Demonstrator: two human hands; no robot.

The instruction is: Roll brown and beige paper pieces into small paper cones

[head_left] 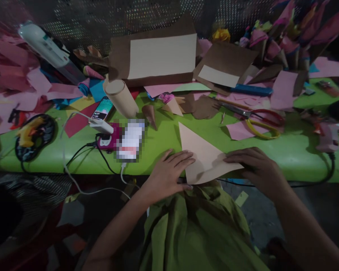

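A tan, fan-shaped piece of paper (pixel 205 156) lies at the table's front edge, its pointed corner facing away from me. My left hand (pixel 169 173) grips its left edge, fingers on top and thumb at the lower corner. At the opposite side, my right hand (pixel 257 167) is closed on the right corner, its thumb partly hidden. Just beyond the paper are a small brown paper cone (pixel 150 116) and a cut tan paper piece (pixel 173 107). Scissors (pixel 252 114) with red and yellow handles rest to the right.
On the green table (pixel 155 141) stand a cardboard tube (pixel 121 98) and a magenta power socket (pixel 113 137) beside a charging phone (pixel 131 140). A glue gun (pixel 327 135) lies right. Behind are a brown box (pixel 120 56), a blue cutter (pixel 251 89) and pink paper scraps (pixel 284 88).
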